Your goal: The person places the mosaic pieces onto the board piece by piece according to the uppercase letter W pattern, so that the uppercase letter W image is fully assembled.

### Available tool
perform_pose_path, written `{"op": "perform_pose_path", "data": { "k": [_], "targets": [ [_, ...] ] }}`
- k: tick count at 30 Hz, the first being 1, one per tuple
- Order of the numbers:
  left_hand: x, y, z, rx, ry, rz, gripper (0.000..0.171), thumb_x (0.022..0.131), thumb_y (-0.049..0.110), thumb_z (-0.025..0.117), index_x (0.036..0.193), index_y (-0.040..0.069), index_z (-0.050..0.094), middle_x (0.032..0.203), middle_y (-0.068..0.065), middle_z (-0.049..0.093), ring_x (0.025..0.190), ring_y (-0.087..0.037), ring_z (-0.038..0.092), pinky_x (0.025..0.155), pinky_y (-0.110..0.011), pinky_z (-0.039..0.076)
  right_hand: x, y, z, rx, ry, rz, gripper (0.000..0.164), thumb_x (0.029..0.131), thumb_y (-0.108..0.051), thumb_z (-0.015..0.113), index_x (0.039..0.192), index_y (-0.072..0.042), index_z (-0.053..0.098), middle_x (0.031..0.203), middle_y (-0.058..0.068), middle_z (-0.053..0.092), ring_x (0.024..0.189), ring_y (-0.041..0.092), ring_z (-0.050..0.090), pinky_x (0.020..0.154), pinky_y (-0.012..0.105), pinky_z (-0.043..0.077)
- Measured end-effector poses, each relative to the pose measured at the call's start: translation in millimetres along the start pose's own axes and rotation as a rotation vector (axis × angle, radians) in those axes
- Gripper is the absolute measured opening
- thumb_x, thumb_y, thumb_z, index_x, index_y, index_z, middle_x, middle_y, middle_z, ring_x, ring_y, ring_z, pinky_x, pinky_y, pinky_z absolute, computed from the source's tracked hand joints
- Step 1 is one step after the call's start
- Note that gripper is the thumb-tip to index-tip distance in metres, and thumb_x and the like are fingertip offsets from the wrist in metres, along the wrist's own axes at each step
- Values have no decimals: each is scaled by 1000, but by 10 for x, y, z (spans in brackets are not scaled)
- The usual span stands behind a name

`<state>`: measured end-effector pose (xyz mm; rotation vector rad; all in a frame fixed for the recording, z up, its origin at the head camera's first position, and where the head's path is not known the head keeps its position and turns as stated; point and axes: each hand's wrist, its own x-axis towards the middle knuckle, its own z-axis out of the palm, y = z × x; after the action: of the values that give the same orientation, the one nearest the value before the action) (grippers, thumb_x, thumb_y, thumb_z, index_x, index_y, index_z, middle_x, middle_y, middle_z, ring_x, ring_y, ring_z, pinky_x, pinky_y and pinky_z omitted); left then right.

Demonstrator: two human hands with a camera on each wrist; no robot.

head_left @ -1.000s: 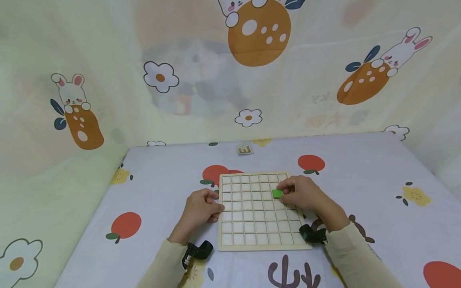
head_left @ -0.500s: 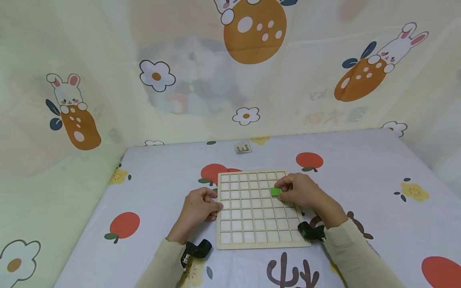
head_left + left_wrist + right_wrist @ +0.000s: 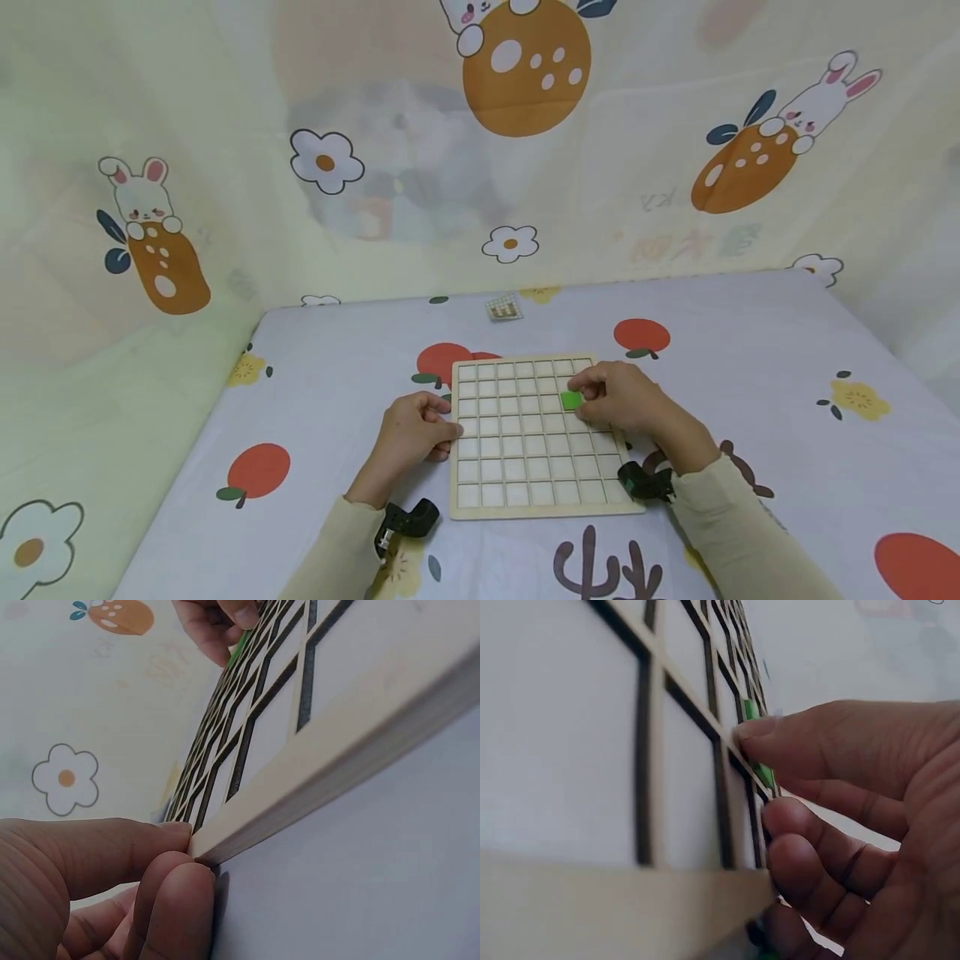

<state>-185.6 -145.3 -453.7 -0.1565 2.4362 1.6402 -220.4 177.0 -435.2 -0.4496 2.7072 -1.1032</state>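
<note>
"Hardly anything has been moved since a second ago; only the head view itself has been shifted slightly. How are things seen there?"

"Over the far right part of the grid board [image 3: 514, 447], the green tile [image 3: 571, 401] is pinched by the right hand [image 3: 628, 398], between thumb and forefinger. Whether it is seated flat in a cell cannot be told. By the left hand [image 3: 407, 431], the grid board is gripped at its left rim. Beyond the grid board, a small checked square [image 3: 504, 308] is laid on the patterned cloth [image 3: 352, 358]."

"And from the left wrist?"

"There the grid board's edge is shown held between thumb and curled fingers; across the grid board, a sliver of green is seen by the right fingertips."

"From the right wrist?"

"The tile is partly covered by the thumb; the lower fingers are curled just beside the grid board's edge."
</note>
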Motion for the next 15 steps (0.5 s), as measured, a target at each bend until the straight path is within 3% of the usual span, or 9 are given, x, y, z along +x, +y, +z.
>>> {"op": "perform_pose_path", "data": {
  "k": [7, 11, 15],
  "targets": [
    [-3, -32, -3, 3, -3, 7, 30, 86, 3, 83, 112, -2, 68, 80, -9, 66, 55, -12, 65, 54, -26, 60, -58, 99, -168, -16, 124, -26, 37, 94, -10, 70, 130, 0, 70, 116, 16, 67, 98, 29, 62, 75, 36, 55],
    [9, -25, -7, 1, 5, 15, 30, 86, 3, 83, 111, -2, 68, 80, -10, 66, 55, -12, 65, 53, -27, 60, -76, 179, -273, -60, 184, 31, 40, 96, -12, 70, 134, 1, 67, 132, 22, 63, 106, 35, 64, 75, 35, 56],
    [10, -18, 5, 8, 7, 4, 31, 85, 3, 83, 112, -2, 68, 79, -9, 66, 54, -11, 64, 53, -26, 60, -71, 239, -306, -77, 170, 102, 44, 94, -12, 71, 135, 2, 65, 133, 23, 62, 104, 35, 62, 72, 32, 54]
  ]
}}
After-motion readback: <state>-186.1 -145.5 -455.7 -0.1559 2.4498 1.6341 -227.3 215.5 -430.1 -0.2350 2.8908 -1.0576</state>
